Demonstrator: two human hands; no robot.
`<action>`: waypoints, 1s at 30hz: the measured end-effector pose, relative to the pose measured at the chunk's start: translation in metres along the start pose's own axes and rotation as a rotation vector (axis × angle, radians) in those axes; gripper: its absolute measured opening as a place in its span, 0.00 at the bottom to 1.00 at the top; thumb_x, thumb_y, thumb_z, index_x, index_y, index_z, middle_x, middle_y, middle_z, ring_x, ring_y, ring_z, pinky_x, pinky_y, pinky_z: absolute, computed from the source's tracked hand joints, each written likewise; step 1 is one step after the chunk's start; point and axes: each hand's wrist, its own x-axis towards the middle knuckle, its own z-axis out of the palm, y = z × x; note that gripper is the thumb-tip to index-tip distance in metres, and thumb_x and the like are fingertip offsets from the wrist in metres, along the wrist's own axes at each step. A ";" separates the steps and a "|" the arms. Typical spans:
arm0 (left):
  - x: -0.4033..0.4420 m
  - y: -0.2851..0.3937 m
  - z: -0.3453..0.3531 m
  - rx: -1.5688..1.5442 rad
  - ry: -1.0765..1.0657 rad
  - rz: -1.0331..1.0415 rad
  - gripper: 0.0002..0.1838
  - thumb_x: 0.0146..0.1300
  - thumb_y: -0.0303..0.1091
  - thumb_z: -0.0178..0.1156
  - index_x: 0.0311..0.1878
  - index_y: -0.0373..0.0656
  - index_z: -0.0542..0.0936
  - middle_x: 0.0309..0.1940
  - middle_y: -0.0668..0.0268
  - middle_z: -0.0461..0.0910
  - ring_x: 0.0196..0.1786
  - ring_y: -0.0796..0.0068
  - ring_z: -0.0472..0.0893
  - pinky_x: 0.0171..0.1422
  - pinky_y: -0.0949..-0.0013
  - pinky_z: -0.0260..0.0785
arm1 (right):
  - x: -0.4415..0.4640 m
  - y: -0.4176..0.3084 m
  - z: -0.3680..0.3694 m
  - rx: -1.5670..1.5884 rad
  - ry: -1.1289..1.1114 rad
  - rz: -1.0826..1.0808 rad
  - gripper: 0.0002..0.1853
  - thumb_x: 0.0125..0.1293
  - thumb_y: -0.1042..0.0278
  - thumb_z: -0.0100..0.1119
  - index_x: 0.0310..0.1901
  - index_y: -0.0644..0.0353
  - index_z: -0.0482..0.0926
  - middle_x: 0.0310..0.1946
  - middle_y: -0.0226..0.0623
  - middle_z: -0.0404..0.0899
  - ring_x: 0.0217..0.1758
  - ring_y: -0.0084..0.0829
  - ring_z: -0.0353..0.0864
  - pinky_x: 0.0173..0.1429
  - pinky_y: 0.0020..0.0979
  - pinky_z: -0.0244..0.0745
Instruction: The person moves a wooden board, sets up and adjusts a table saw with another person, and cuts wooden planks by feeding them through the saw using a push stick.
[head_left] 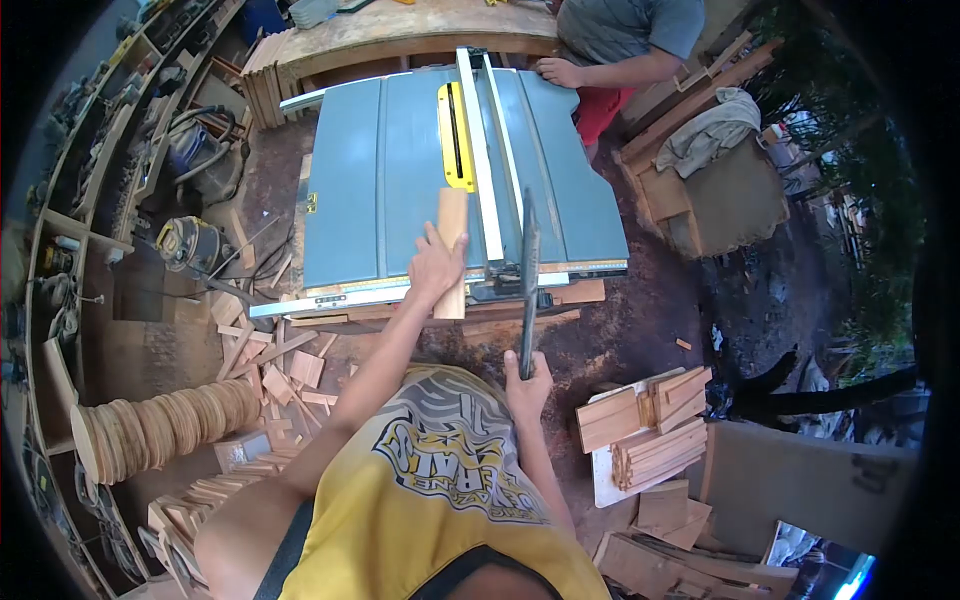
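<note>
My left hand point(437, 264) is closed around a short wooden board point(453, 213), fingers on its left edge and thumb on its right. The board lies at the near edge of a blue-grey table saw point(345, 190), its far end at the yellow throat plate point(462, 181). To the board's right runs the long pale rip fence point(478, 150). Near my body, my right hand point(528, 382) grips the lower end of a long dark stick point(530, 290), which points away from me, right of the fence. Whether a blade stands in the plate's dark slot is too small to tell.
At the saw's far right a co-worker's hand point(560, 72) rests on the table. Wood offcuts point(290, 365) litter the floor at left, beside a row of round wooden discs point(165, 430). Stacked boards point(660, 450) stand at right. A shop vacuum point(190, 245) sits left of the saw.
</note>
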 end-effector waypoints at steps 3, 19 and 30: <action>0.021 -0.015 0.017 -0.070 -0.110 0.110 0.39 0.67 0.55 0.45 0.68 0.29 0.55 0.54 0.34 0.68 0.53 0.35 0.73 0.59 0.47 0.65 | -0.001 -0.002 0.007 0.020 -0.023 0.005 0.13 0.60 0.62 0.67 0.32 0.63 0.76 0.19 0.29 0.70 0.23 0.19 0.65 0.30 0.26 0.65; -0.046 -0.059 0.014 0.042 -0.033 0.664 0.56 0.39 0.44 0.75 0.69 0.32 0.55 0.65 0.49 0.64 0.73 0.48 0.52 0.75 0.44 0.38 | -0.031 -0.064 -0.074 -0.316 -0.446 0.129 0.26 0.70 0.67 0.45 0.68 0.63 0.58 0.49 0.64 0.74 0.47 0.61 0.76 0.45 0.49 0.73; -0.095 -0.086 0.002 -0.354 0.084 0.589 0.32 0.53 0.36 0.66 0.60 0.37 0.67 0.55 0.50 0.73 0.62 0.51 0.68 0.66 0.53 0.59 | -0.030 -0.098 -0.071 0.106 -0.375 0.122 0.23 0.71 0.73 0.44 0.66 0.66 0.61 0.38 0.38 0.77 0.31 0.25 0.74 0.35 0.28 0.72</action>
